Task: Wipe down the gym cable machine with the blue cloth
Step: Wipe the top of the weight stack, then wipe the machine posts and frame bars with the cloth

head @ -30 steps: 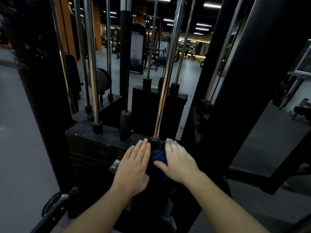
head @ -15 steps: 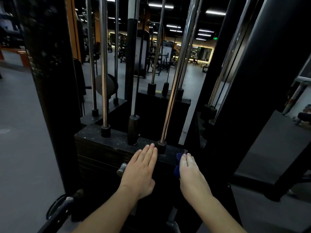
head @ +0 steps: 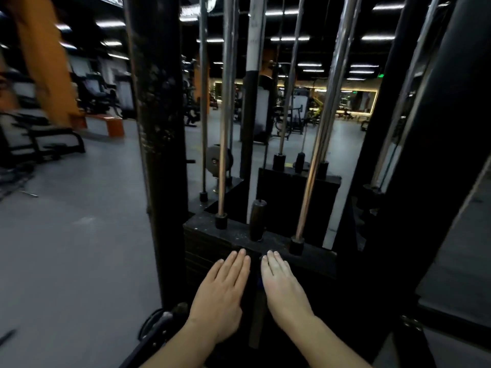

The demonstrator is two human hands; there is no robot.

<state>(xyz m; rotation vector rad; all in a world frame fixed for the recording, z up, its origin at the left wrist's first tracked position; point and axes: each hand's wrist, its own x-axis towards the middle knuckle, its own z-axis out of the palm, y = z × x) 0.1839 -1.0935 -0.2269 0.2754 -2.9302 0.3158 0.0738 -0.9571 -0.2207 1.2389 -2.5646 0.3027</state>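
Blue cloth [head: 259, 282] shows as a tiny bit low in the middle of the frame, under the edge of the right hand [head: 285, 288]. That hand lies flat on it, fingers straight and close together. The left hand [head: 223, 290] lies flat just beside it, fingers straight too, on the black weight stack [head: 210, 243].

Floor: smooth grey gym floor [head: 79, 248], spreading left and far back.
Pillar: wide orange pillar [head: 45, 65], far left, blurred.
Box: low orange-and-white box [head: 106, 124], beside the pillar's foot.
Bench: black metal-framed bench [head: 39, 139], left edge.
Ceiling: white strip lights [head: 289, 38] in rows.
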